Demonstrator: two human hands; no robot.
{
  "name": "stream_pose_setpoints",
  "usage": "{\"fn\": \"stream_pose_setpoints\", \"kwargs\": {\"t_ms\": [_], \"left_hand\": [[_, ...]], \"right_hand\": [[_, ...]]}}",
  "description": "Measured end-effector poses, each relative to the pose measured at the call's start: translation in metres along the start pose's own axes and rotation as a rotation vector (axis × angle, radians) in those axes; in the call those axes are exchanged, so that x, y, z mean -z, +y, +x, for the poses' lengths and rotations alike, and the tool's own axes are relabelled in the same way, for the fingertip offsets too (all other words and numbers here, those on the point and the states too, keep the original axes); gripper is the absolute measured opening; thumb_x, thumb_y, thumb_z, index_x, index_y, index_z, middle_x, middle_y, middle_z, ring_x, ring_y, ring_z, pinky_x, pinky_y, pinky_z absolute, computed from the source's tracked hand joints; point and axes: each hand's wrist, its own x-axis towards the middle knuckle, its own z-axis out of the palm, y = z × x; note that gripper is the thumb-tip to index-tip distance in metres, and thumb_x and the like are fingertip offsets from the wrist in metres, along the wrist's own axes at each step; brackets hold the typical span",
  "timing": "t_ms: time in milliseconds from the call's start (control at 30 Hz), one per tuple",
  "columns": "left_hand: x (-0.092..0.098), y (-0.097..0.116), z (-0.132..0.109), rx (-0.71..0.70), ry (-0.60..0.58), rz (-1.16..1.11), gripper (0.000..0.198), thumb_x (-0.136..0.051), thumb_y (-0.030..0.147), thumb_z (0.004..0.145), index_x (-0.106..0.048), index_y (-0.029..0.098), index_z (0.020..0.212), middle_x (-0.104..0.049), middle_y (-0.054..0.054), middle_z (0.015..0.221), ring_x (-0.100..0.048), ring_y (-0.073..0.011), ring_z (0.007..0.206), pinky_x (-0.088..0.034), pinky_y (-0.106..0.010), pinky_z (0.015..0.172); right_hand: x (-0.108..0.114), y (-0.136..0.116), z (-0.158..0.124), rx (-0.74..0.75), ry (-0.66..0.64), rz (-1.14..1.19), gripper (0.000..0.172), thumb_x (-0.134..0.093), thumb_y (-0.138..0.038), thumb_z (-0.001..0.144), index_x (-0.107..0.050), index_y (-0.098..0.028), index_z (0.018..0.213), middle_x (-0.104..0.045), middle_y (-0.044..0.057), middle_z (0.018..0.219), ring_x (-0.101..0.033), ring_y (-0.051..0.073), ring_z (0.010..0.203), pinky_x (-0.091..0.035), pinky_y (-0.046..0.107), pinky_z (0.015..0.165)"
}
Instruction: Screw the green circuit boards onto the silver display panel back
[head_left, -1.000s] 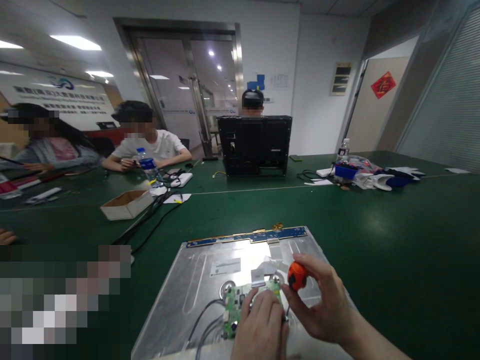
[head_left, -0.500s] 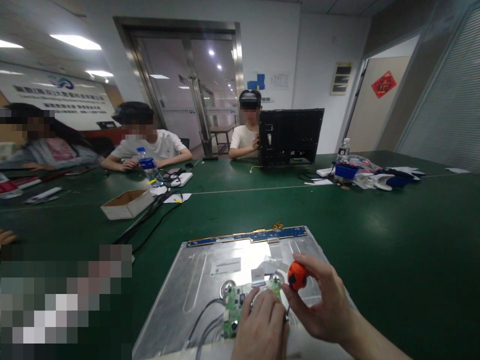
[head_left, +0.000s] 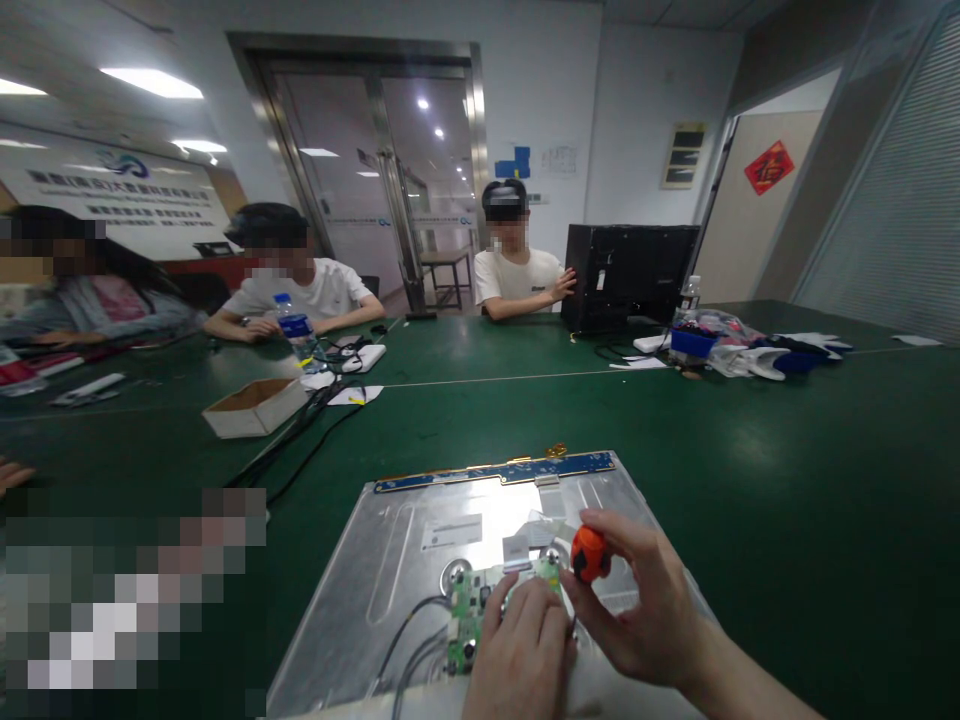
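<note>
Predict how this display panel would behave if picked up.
The display panel would probably stay stiff, given its ridged metal back. Dark cables curving from the green circuit board would likely flop. The exposed blue circuit board along its far edge might be fragile.

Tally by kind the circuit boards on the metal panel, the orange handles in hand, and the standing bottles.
Circuit boards: 2, a green board partly covered by the left hand, and a long blue board
Orange handles: 1, the orange handle in the right hand
Standing bottles: 2, a blue-labelled bottle and a farther bottle
Total: 5
</note>
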Motion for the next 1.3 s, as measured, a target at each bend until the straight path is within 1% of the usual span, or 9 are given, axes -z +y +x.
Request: {"fn": "stream_pose_setpoints", "kwargs": {"t_ms": [33,100,133,233,300,433,633,900,1300], "left_hand": [[-0.001,0.0,0.0,0.03,0.1,0.005,0.025,-0.035,0.008,0.093,-0.056,0.021,0.088,-0.066,0.0,0.085,-0.064,-0.0164,0.084,-0.044,-0.037,0.098],[-0.003,0.001,0.0,0.056,0.166,0.004,0.025,-0.035,0.009,0.094,-0.056,0.021,0.087,-0.065,0.0,0.082,-0.064,-0.0166,0.081,-0.044,-0.037,0.097],[-0.002,0.001,0.001,0.06,0.17,0.005,0.026,-0.035,0.008,0.094,-0.056,0.021,0.087,-0.065,0.0,0.081,-0.064,-0.0164,0.08,-0.044,-0.037,0.097],[0.002,0.0,0.002,0.003,0.045,0.011,0.023,-0.036,0.01,0.095,-0.057,0.02,0.091,-0.066,-0.001,0.086,-0.064,-0.0163,0.084,-0.043,-0.036,0.098],[0.004,0.0,0.004,-0.021,0.015,0.018,0.023,-0.035,0.012,0.097,-0.057,0.02,0.092,-0.066,-0.001,0.087,-0.064,-0.0166,0.085,-0.043,-0.035,0.098],[0.003,0.001,0.005,0.034,0.175,0.013,0.032,-0.029,0.013,0.099,-0.055,0.021,0.084,-0.063,0.0,0.077,-0.063,-0.0165,0.078,-0.044,-0.037,0.095],[0.01,0.001,0.001,0.037,-0.033,0.02,0.018,-0.042,0.01,0.091,-0.056,0.021,0.091,-0.066,0.0,0.087,-0.064,-0.0173,0.087,-0.045,-0.038,0.099],[0.005,-0.002,-0.002,0.025,0.035,-0.016,0.021,-0.04,0.013,0.096,-0.059,0.021,0.091,-0.066,0.001,0.083,-0.065,-0.0171,0.084,-0.045,-0.037,0.098],[0.01,0.0,-0.002,0.038,-0.049,-0.008,0.017,-0.045,0.01,0.092,-0.058,0.021,0.096,-0.068,0.0,0.09,-0.065,-0.018,0.091,-0.043,-0.039,0.102]], "right_hand": [[-0.001,0.0,0.0,0.002,-0.006,0.012,0.051,-0.051,-0.01,0.087,-0.038,-0.017,0.135,-0.066,0.002,0.077,-0.063,0.016,0.056,-0.056,0.026,0.05],[-0.002,0.001,-0.001,-0.005,-0.01,0.015,0.051,-0.051,-0.01,0.087,-0.038,-0.017,0.135,-0.066,0.002,0.077,-0.062,0.016,0.056,-0.056,0.026,0.05],[-0.002,0.001,-0.002,-0.013,-0.012,0.013,0.051,-0.052,-0.01,0.087,-0.038,-0.017,0.136,-0.066,0.002,0.078,-0.062,0.015,0.056,-0.056,0.026,0.05],[-0.003,0.001,-0.004,-0.032,-0.013,0.024,0.051,-0.053,-0.01,0.087,-0.038,-0.018,0.135,-0.065,0.001,0.077,-0.061,0.015,0.056,-0.057,0.025,0.052],[-0.004,0.002,-0.005,-0.036,-0.005,0.026,0.048,-0.054,-0.011,0.087,-0.039,-0.018,0.133,-0.065,0.0,0.077,-0.061,0.014,0.056,-0.058,0.025,0.053],[-0.005,0.003,-0.006,-0.055,0.02,-0.017,0.045,-0.057,-0.016,0.088,-0.04,-0.018,0.129,-0.066,0.004,0.083,-0.06,0.013,0.055,-0.058,0.025,0.052],[-0.005,0.004,-0.006,-0.066,0.006,-0.002,0.044,-0.058,-0.019,0.089,-0.039,-0.02,0.129,-0.064,0.001,0.078,-0.058,0.012,0.053,-0.056,0.022,0.05],[-0.007,0.006,-0.008,-0.068,0.014,-0.009,0.044,-0.058,-0.022,0.09,-0.039,-0.02,0.13,-0.065,0.002,0.081,-0.058,0.012,0.053,-0.056,0.023,0.05],[-0.006,0.004,-0.007,-0.056,0.01,0.0,0.042,-0.057,-0.02,0.091,-0.04,-0.018,0.13,-0.066,0.003,0.08,-0.06,0.013,0.054,-0.058,0.024,0.052]]}}
